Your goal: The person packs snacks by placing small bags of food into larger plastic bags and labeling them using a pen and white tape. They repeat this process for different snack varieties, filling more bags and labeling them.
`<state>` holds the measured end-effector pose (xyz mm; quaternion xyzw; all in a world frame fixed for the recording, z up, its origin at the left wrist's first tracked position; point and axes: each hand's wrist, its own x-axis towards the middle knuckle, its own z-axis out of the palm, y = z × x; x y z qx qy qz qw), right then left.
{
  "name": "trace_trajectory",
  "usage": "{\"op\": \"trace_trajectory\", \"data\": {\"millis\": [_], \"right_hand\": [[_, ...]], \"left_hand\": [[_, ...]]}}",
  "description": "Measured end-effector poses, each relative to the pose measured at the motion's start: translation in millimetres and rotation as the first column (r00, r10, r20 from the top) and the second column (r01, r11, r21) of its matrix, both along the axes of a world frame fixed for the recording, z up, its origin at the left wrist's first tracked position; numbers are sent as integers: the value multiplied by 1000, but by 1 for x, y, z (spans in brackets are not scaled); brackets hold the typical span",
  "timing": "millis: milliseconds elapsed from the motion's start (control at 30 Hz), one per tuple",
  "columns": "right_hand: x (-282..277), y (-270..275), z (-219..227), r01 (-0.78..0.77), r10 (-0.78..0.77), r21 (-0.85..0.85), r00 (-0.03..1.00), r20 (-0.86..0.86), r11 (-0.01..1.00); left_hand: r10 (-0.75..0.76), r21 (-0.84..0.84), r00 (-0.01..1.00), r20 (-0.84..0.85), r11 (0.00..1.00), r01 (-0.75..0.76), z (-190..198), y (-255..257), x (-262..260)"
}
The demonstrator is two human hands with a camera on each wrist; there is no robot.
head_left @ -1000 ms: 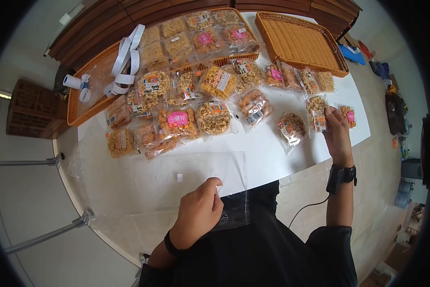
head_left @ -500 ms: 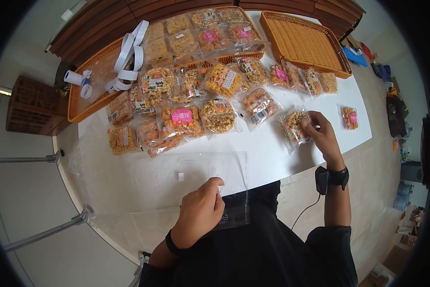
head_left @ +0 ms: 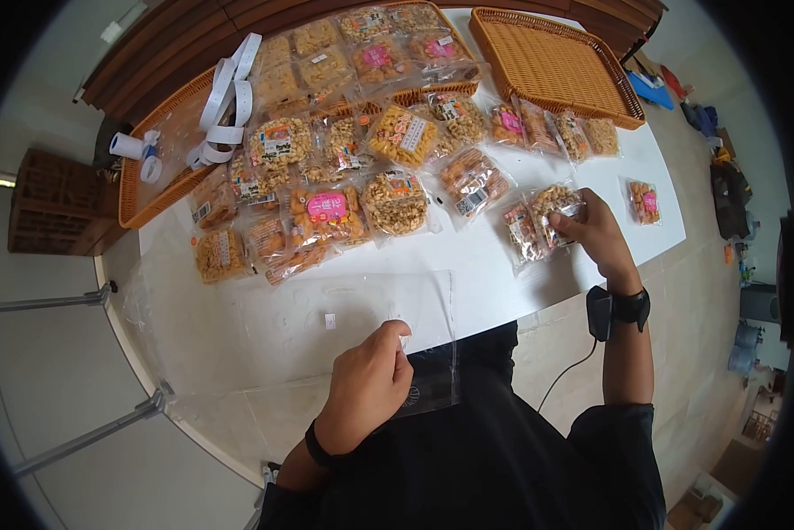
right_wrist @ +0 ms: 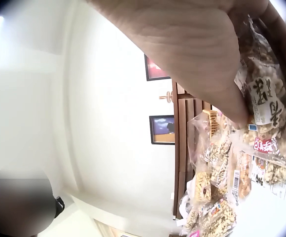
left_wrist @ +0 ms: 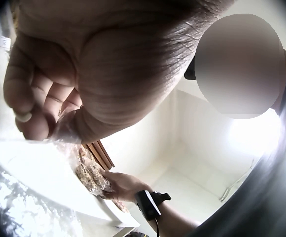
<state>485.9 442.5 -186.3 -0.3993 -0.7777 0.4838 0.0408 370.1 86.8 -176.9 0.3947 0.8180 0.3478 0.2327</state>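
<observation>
My left hand [head_left: 368,386] pinches the edge of a large clear plastic bag [head_left: 277,340] that hangs flat over the table's front edge. In the left wrist view a crumpled bit of film [left_wrist: 68,129] shows between thumb and fingers. My right hand [head_left: 602,237] grips a clear-wrapped packet of puffed snack [head_left: 553,205] with a printed label, thumb on its near face. This packet overlaps the right side of another labelled snack packet [head_left: 522,231]. To the right of the hand, a packet with a pink label [head_left: 643,202] lies alone.
Several snack packets [head_left: 328,212] cover the middle and left of the white table [head_left: 476,291]. Behind stand a wicker tray of packets [head_left: 480,78], a bare wicker tray [head_left: 556,66], and a left tray with a ribbon of labels [head_left: 223,97].
My right hand has carried the snack packet leftward from beside the pink-labelled one to the packet on its left. My left hand stays at the bag's edge.
</observation>
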Motion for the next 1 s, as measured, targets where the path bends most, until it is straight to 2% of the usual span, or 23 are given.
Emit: {"op": "trace_trajectory", "data": {"millis": [67, 100, 233, 333, 367, 400, 467, 500, 533, 600, 633, 733, 767, 867, 900, 1000], "right_hand": [[5, -3, 4, 77, -83, -115, 995, -49, 990], [7, -4, 6, 108, -110, -130, 994, -13, 986], [35, 19, -13, 91, -95, -90, 994, -46, 992], [38, 20, -2, 45, -62, -84, 974, -218, 995], [31, 12, 15, 38, -70, -127, 963, -262, 991], [31, 14, 23, -86, 78, -30, 971, -226, 996], [23, 19, 42, -340, 357, 146, 927, -113, 929], [12, 19, 61, -466, 465, 53, 885, 35, 883], [1, 19, 61, -593, 590, 134, 805, 67, 794], [-16, 23, 59, -791, 783, 279, 599, 171, 544], [-24, 22, 52, -799, 786, 314, 584, 205, 512], [-40, 32, 33, -813, 776, 197, 581, 245, 547], [-44, 34, 28, -812, 792, 180, 582, 183, 555], [-49, 29, 42, -785, 699, 32, 568, 436, 618], [-44, 27, 39, -783, 691, 56, 577, 435, 619], [-24, 31, 31, -671, 633, -3, 698, 334, 742]], "left_hand": [[-6, 3, 1000, -2, 1000, 6, 0, 0, 0], [-7, 4, 1000, -5, 1000, 7, 0, 0, -1], [-8, -8, 1000, -13, 1000, 8, 0, 2, -1], [-22, -7, 999, -25, 1000, 22, -1, 4, 0], [-27, -9, 999, -25, 1000, 27, 0, 5, 0], [-31, -11, 999, -26, 999, 31, 1, 6, 0], [-37, -15, 999, -30, 999, 37, 2, 7, 1], [-40, -18, 999, -33, 999, 39, 3, 7, 1], [-42, -19, 998, -38, 999, 42, 3, 7, 1], [-40, -3, 999, -36, 999, 40, 3, 7, 2], [-37, 6, 999, -35, 999, 37, 3, 7, 2], [-17, 2, 999, -31, 1000, 18, 4, 5, 3], [-16, 4, 999, -32, 1000, 16, 3, 3, 3], [-7, 7, 1000, -31, 1000, 7, 0, -1, 3], [-2, 9, 1000, -30, 1000, 2, -1, -1, 3], [13, 26, 999, -35, 1000, -12, -1, -2, 0]]}}
